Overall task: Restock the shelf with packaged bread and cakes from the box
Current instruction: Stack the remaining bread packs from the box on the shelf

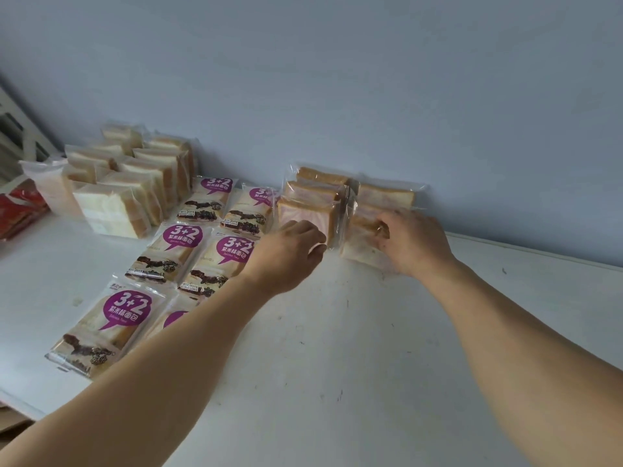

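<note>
Clear-wrapped pink swirl bread packs stand in two short rows against the wall on the white shelf (337,332). My left hand (290,254) grips the front pack of the left row (310,214) at its lower edge. My right hand (413,241) holds the front pack of the right row (362,247), fingers over its top. Behind it stands another pack (384,195). Flat packs with purple "3+2" labels (178,251) lie in two columns to the left.
Upright packs of pale sliced bread (128,193) crowd the far left of the shelf. A red package (17,210) lies at the left edge. The blue-grey wall (371,96) backs the shelf. Bare shelf surface spreads to the right and front.
</note>
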